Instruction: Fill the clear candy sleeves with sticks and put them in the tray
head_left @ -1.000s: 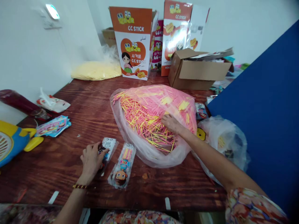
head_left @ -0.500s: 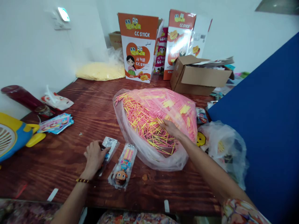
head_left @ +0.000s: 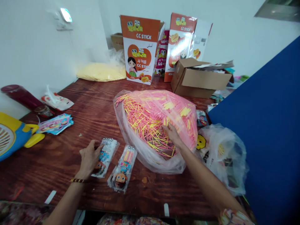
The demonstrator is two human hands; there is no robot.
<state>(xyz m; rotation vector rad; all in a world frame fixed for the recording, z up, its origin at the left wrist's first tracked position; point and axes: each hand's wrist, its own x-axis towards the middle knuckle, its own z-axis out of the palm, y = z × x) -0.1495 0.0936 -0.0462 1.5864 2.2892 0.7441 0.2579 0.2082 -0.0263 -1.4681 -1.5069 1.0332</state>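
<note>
A large clear plastic bag [head_left: 150,164] lies open on the table, full of thin pink and yellow sticks [head_left: 140,115]. Inside its mouth is my right hand [head_left: 172,135], fingers closed around a few yellow and pink sticks. My left hand [head_left: 89,156] has its thumb and curled fingers at the left edge of a clear printed packet [head_left: 106,157], lying on the table; other packets seem stacked with it. Between that packet and the bag lies another packet [head_left: 123,168], with a cartoon figure and pink and yellow sticks showing inside.
Cartons [head_left: 142,47] and an open brown box [head_left: 203,81] stand along the back. A blue panel [head_left: 264,125] and a white plastic bag [head_left: 228,156] are at right. Leftward are a yellow-blue fan-like object [head_left: 14,136], colourful packs [head_left: 56,124] and a tissue pack [head_left: 57,101].
My left hand has shifted slightly left, and the packet beside it now lies flatter with more of its print showing. My right hand has moved slightly within the sticks.
</note>
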